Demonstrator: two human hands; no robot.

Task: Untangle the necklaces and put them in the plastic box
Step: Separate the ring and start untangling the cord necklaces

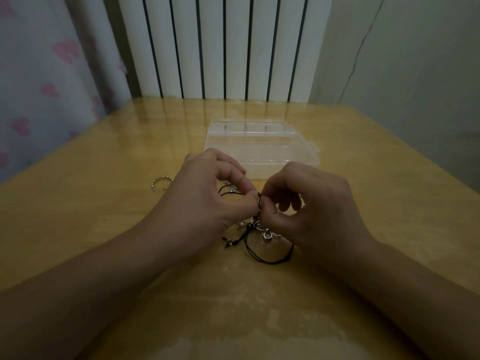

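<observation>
While hands [259, 201] pinch, necklaces [262, 237] dangle below.

No legible txt, labels, brands or nos. anywhere; pics too dim & blurry.

Necklaces [259, 237] lie on worktop [104, 229] below the fingers [250, 197]; plastic box [259, 146] behind them; ring [161, 183] to their left.

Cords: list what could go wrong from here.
1. Both hands, left and right, pinch the black cords at one spot; pulling apart may tighten the knot.
2. The silver charms hang in the tangle and could snag on a loop.
3. The box looks closed, so a freed necklace has nowhere to go yet.
</observation>
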